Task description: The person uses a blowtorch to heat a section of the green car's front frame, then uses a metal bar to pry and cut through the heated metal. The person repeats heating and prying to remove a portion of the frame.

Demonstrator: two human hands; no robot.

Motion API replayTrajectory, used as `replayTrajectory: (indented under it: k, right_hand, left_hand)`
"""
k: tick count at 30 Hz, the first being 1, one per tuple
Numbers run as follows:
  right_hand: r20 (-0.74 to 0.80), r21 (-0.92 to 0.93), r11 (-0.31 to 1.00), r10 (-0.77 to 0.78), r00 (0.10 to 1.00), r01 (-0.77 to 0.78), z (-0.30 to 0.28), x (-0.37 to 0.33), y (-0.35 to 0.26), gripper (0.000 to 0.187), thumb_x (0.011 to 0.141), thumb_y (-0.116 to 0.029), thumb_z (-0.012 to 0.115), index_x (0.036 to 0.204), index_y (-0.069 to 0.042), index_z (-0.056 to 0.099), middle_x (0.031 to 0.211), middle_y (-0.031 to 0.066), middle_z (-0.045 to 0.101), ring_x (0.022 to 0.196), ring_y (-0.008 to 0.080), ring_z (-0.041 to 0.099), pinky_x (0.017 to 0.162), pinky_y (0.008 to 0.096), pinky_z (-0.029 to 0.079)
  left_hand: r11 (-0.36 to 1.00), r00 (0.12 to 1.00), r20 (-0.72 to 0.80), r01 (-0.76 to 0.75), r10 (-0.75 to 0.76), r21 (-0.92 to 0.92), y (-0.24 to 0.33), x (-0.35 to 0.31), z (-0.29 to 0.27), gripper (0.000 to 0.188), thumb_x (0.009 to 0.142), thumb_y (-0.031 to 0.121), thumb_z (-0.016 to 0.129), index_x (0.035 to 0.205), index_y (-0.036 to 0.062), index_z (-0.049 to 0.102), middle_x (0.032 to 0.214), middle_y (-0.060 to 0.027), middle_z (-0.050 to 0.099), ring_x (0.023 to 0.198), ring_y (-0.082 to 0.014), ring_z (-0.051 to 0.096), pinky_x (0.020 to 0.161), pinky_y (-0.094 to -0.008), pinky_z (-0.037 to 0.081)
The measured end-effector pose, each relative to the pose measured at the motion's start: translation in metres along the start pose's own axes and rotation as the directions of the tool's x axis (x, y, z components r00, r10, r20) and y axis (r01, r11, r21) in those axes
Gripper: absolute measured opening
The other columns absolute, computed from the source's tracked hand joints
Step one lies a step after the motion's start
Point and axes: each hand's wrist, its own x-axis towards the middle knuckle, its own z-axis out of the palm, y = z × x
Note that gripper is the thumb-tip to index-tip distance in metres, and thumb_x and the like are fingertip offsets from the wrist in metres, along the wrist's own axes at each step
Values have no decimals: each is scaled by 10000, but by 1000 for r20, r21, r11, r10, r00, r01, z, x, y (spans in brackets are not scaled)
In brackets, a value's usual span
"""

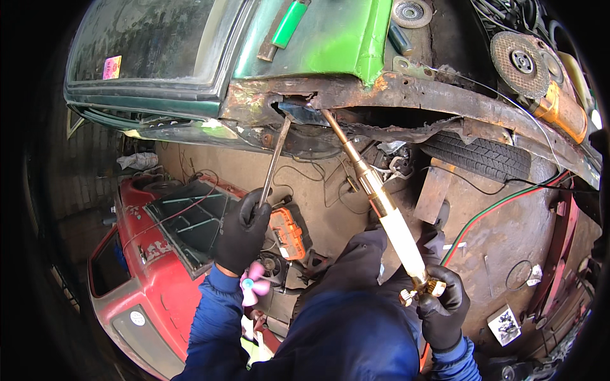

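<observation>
My left hand (243,232), in a black glove, is closed around a thin metal bar (276,155). The bar's far end touches a dark metal piece (304,114) at a ragged opening in the car's rusted body edge (368,92). In my right hand (445,311), also gloved, is the valve end of a brass gas torch (400,238) with a pale handle. Its narrow tip meets the same edge, just right of the bar's end. No flame can be made out. Bright green paint covers part of the panel (343,41) above.
A green-handled tool (289,28) lies on the panel. At the right are an orange angle grinder (562,117) and a loose disc (412,13). Red and green hoses (473,219) run below a tyre (480,155). A red car body part (155,279) and an orange case (288,233) stand at left.
</observation>
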Motion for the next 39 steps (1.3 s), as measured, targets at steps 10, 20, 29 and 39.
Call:
replayTrajectory:
  k: [10,20,29,39]
  right_hand:
    - [-77,-7,999,40,996,-40,41,-21,29,590,965,-380,835,1327,32,617,1193,140,719,1015,197,722,890,368,607]
    - [-11,6,1000,20,1000,-20,43,-8,30,639,959,-423,838,1340,43,627,1180,124,720,997,172,709,888,327,590]
    - [62,143,981,120,991,-128,28,-5,27,594,997,-393,798,1363,39,616,1185,121,722,987,155,700,844,310,583]
    - [120,326,916,206,971,-235,-1,6,11,579,1019,-398,770,1377,23,597,1010,74,735,672,39,579,578,207,472]
  left_hand:
    - [991,998,49,46,-41,-126,-17,-3,-2,288,1052,142,663,1290,-17,688,963,-59,718,838,-81,607,761,-296,525]
    - [900,976,-84,149,-200,-411,-21,-52,34,204,1009,28,650,1208,-16,657,944,-64,720,817,-108,661,735,-298,550]
    - [551,976,185,219,-118,-805,30,-49,77,131,1003,-32,588,1125,-11,633,785,-69,656,717,-159,651,762,-352,569]
    - [398,982,55,124,-179,-909,81,-36,151,446,1129,303,610,1322,-97,647,620,-9,573,526,-109,525,564,-275,460]
